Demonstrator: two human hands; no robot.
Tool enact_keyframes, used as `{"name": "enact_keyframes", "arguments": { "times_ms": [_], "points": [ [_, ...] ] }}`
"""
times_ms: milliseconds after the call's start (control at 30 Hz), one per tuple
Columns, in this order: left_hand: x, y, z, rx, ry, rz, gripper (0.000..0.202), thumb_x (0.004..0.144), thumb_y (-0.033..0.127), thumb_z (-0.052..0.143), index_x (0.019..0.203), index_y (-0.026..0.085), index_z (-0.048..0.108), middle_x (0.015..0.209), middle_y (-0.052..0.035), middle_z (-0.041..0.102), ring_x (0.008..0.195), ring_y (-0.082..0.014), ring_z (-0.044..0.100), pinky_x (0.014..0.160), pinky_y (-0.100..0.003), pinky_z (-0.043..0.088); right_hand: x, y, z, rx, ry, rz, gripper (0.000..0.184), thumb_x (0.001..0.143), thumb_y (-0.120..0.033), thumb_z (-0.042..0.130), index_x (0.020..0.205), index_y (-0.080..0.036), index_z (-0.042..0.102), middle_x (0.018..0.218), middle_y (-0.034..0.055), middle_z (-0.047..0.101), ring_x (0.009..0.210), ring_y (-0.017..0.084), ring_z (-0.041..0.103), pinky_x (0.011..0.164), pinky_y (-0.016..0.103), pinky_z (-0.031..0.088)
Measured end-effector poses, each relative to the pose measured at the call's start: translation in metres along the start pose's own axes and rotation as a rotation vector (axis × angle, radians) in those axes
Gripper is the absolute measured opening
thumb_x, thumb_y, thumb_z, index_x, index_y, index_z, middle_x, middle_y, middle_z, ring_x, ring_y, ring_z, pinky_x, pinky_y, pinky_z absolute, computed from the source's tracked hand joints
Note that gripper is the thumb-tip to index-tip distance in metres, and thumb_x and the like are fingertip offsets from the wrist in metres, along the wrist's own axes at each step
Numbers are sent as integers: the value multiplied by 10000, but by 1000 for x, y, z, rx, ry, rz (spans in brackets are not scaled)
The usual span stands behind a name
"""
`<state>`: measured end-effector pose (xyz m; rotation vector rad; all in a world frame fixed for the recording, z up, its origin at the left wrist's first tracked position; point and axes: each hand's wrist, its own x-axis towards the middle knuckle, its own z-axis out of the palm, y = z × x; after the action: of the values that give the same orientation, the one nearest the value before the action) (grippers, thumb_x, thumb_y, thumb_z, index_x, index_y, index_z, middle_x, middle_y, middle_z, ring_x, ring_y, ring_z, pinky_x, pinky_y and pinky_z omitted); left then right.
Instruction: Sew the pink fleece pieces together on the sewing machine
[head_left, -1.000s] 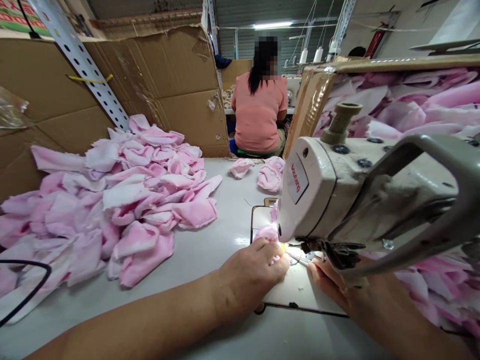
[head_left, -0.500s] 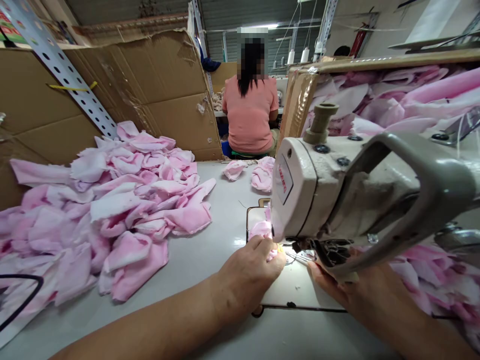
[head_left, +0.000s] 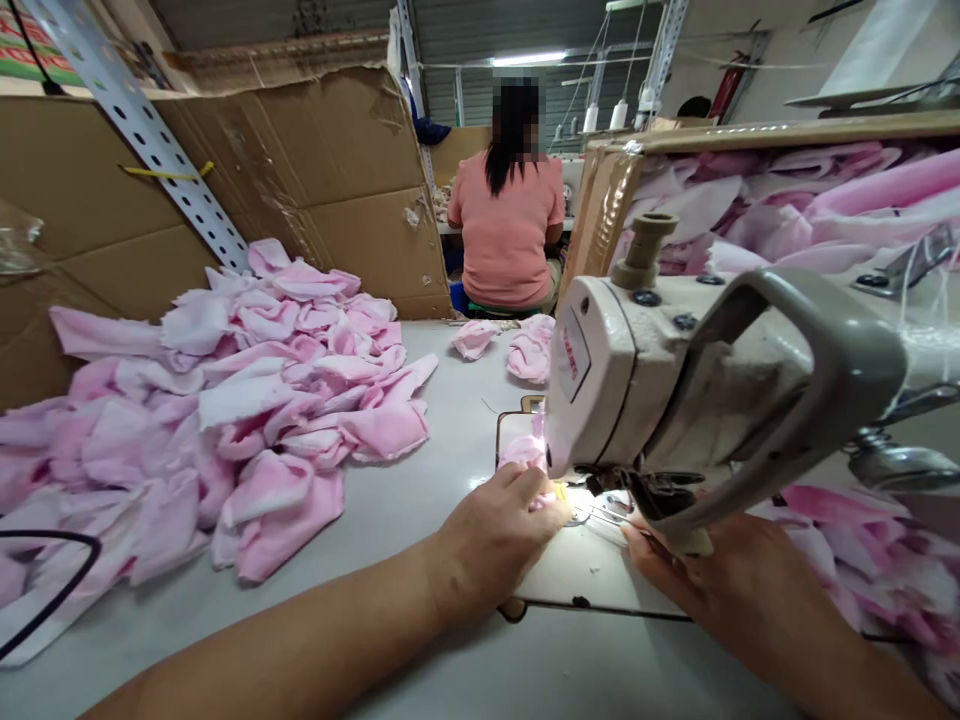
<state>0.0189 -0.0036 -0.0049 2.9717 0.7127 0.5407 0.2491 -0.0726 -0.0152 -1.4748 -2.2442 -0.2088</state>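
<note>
My left hand [head_left: 491,540] is closed on a small pink cloth piece [head_left: 523,452] at the left of the needle area, its fingers pressed together by the lamp-lit plate. The sewing machine [head_left: 600,380] stands over the cloth, and its head hides part of the stitching spot. To the right of the needle, my right hand [head_left: 724,575] is closed around slim metal tweezers [head_left: 609,516], their tips pointing left toward the cloth. The machine's grey guard covers some of my right fingers.
A large heap of pink and white cloth pieces [head_left: 277,400] lies on the left of the table. More pink cloth [head_left: 870,550] lies at the right. A filled cardboard box [head_left: 600,200] stands behind the machine. A person [head_left: 510,235] sits ahead, back turned.
The view has shifted slightly, so the surroundings appear a little farther right. Both hands stay by the needle, with the left still on the cloth and the tweezers still in the right.
</note>
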Motion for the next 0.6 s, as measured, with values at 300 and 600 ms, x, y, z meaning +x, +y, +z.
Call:
{"name": "enact_keyframes", "arguments": {
  "times_ms": [300, 600],
  "points": [
    [-3, -11, 1, -318, 195, -144, 291, 693, -33, 423, 839, 161, 583, 809, -31, 532, 795, -156, 482, 748, -248, 417, -13, 9, 6, -3, 60, -28, 306, 925, -406, 419, 843, -217, 646, 851, 51, 667, 703, 176, 634, 541, 268, 450],
    [2, -30, -6, -1014, 615, -800, 151, 655, 162, 422, 774, 165, 514, 683, 31, 481, 564, -94, 403, 539, -200, 327, -12, 24, 11, -112, 92, -316, 230, 901, -358, 474, 864, -223, 656, 745, 49, 673, 649, 182, 665, 471, 243, 497]
  ]
}}
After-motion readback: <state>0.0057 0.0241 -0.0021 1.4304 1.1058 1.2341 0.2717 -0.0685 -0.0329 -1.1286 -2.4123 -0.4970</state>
